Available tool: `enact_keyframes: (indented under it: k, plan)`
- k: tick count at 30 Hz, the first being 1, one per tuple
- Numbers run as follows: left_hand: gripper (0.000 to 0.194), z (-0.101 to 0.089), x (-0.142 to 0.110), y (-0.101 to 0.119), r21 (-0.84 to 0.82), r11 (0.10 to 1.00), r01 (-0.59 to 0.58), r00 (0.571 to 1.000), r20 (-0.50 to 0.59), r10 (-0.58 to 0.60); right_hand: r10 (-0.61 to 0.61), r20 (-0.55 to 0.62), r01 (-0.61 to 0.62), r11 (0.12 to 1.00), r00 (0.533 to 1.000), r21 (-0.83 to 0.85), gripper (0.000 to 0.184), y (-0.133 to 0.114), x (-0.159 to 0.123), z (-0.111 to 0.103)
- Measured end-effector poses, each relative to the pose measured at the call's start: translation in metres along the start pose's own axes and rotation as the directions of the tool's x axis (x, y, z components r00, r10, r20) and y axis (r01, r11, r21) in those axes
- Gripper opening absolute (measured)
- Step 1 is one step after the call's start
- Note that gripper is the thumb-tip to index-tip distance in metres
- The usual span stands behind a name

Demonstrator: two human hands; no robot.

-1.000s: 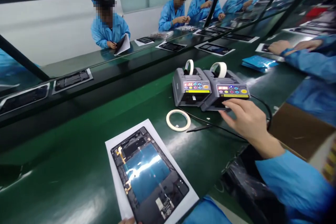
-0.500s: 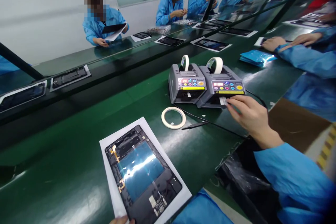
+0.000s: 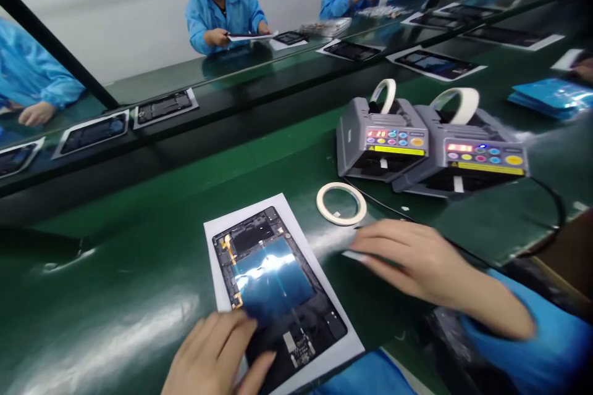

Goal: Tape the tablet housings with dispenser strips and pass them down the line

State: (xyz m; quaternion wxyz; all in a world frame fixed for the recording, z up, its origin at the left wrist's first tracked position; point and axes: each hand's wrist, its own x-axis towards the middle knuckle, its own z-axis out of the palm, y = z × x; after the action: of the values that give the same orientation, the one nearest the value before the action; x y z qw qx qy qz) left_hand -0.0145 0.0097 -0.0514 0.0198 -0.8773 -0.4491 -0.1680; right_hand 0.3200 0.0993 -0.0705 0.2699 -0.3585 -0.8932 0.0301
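An opened tablet (image 3: 319,315) with a shiny blue film over its middle lies on a white sheet (image 3: 354,345). My left hand (image 3: 213,349) rests over its lower left edge, thumb apart from the fingers and nothing gripped. My right hand (image 3: 412,259) is above the bench, right of the tablet, with a short strip of white tape (image 3: 354,255) at its fingertips. Just behind that hand lies a cream tape roll (image 3: 320,205). A dark tip, perhaps of tweezers, shows by the fingers; the rest is hidden.
Two grey tape dispensers (image 3: 384,139) (image 3: 486,157) stand behind my right hand, each with a tape end sticking out. A black cable (image 3: 382,200) runs over the bench. Blue film packs (image 3: 551,97) lie at right. More tablets (image 3: 95,133) line the far side, where several co-workers sit.
My right hand has pulled away from the right dispenser with a tape strip and come nearer the tablet. My left hand has moved up onto the tablet's edge. The view has shifted.
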Motion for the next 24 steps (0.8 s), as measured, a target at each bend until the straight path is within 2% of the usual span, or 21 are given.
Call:
enact_keyframes:
  k: [2, 4, 7, 10, 14, 19, 24]
  plan:
    - [0.025, 0.009, 0.040, -0.001, 0.011, 0.998, 0.056, 0.996, 0.063, -0.056, -0.097, 0.098, 0.092, 0.994, 0.990, 0.053, 0.020, -0.003, 0.038, 0.029]
    - [0.015, 0.027, 0.074, -0.006, 0.019, 0.989, 0.150, 0.979, 0.138, -0.151, -0.135, 0.165, 0.123, 0.989, 0.977, 0.084, 0.024, 0.004, 0.065, 0.057]
    - [0.008, 0.056, 0.103, -0.018, -0.062, 0.950, 0.306, 0.939, 0.182, -0.290, -0.150, 0.198, 0.126, 0.984, 0.969, 0.127, 0.027, 0.018, 0.080, 0.088]
    - [0.007, 0.074, 0.109, -0.029, -0.151, 0.917, 0.369, 0.923, 0.172, -0.343, -0.155, 0.203, 0.130, 0.983, 0.967, 0.132, 0.029, 0.023, 0.075, 0.101]
    - [0.011, 0.085, 0.106, -0.034, -0.220, 0.896, 0.385, 0.922, 0.143, -0.361, -0.138, 0.259, 0.106, 0.985, 0.956, 0.135, 0.032, 0.023, 0.069, 0.101]
    - [0.004, 0.095, 0.104, -0.032, -0.205, 0.916, 0.346, 0.937, 0.125, -0.326, -0.136, 0.312, 0.088, 0.983, 0.940, 0.162, 0.034, 0.024, 0.069, 0.101]
    - [0.009, 0.099, 0.104, -0.032, -0.231, 0.919, 0.318, 0.947, 0.112, -0.300, -0.120, 0.335, 0.085, 0.990, 0.935, 0.117, 0.036, 0.020, 0.068, 0.101]
